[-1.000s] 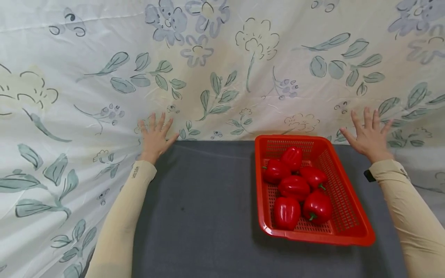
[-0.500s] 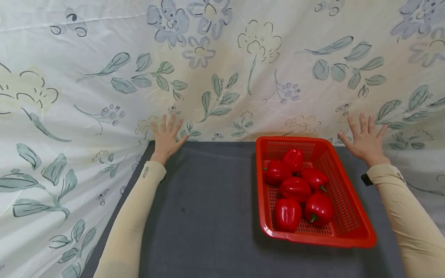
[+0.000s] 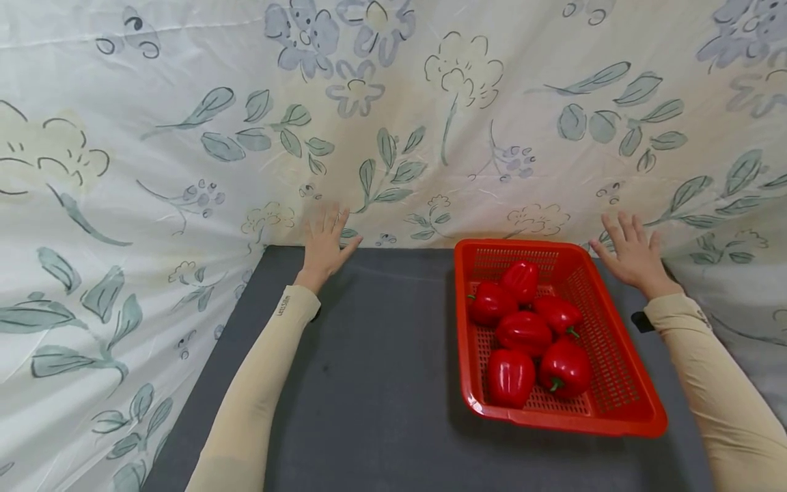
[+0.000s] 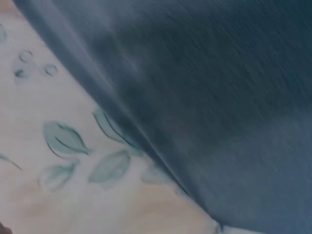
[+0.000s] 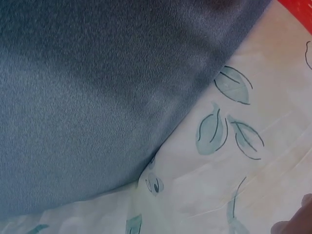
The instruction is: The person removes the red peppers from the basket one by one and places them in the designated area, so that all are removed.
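Well, right hand (image 3: pixel 634 261) splayed; basket (image 3: pixel 565 421) just to its left.

In the head view, holds both arms (image 3: pixel 240 437) outstretched, well apart. Slants the left forearm (image 3: pixel 256 389) in from seven o'clock, aimed at one; slants the right forearm (image 3: pixel 706 369) in from four o'clock, aimed at eleven. Lines up both wrists (image 3: pixel 661 285) roughly with the forearms. Shows the back of the left hand (image 3: pixel 324 251), near nine o'clock, with straight, parted, slightly blurred fingers (image 3: pixel 340 224) pointing between twelve and one and the thumb (image 3: pixel 350 249) out between one and two. Shows the back of the right hand (image 3: pixel 633 256), at three o'clock, with parted fingers (image 3: pixel 627 229) aimed at eleven and the thumb (image 3: pixel 604 252) out at ten. In the right wrist view, shows fingertips (image 5: pixel 297 220) at four o'clock.
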A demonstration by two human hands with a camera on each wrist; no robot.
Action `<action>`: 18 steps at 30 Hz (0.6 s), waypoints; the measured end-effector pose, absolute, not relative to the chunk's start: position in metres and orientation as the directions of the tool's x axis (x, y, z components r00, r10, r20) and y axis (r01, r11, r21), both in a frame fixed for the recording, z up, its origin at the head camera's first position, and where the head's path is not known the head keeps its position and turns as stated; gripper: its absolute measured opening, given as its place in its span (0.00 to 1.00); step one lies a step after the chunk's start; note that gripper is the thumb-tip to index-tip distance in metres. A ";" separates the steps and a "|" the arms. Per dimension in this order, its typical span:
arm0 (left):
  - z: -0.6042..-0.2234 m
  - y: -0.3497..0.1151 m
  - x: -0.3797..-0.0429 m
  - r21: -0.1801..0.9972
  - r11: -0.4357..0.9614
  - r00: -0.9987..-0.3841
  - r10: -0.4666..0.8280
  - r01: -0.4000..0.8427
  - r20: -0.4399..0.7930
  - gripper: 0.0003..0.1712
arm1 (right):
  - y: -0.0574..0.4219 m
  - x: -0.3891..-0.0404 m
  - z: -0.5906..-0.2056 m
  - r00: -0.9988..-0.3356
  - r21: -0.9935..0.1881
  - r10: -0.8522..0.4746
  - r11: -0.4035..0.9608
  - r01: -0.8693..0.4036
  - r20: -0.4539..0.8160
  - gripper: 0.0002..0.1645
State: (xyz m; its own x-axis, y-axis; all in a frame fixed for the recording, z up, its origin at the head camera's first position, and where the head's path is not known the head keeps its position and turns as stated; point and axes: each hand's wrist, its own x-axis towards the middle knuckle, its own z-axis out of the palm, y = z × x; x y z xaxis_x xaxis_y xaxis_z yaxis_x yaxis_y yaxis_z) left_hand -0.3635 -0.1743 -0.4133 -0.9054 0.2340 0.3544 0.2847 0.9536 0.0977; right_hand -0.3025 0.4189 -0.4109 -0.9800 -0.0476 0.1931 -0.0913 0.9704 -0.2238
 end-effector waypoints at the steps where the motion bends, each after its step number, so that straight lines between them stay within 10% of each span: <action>1: -0.414 -0.169 -0.364 0.112 0.949 -0.902 0.239 0.296 0.359 0.44 | 0.418 -0.303 -0.411 -0.979 -0.227 -0.049 0.969 -0.094 0.196 0.46; 18: -0.415 -0.074 -0.353 0.222 0.871 -0.877 0.360 0.438 0.318 0.41 | 0.404 -0.305 -0.414 -0.972 -0.268 -0.149 0.944 -0.194 0.180 0.42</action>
State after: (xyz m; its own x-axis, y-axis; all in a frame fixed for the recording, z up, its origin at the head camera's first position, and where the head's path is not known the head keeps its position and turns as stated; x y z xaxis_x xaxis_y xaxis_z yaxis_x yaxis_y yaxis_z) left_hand -0.3526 -0.0736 -0.4153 -0.8770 0.3604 0.3176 0.4383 0.8710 0.2218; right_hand -0.3055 0.4040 -0.4137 -0.9724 -0.1491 0.1796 -0.1943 0.9435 -0.2685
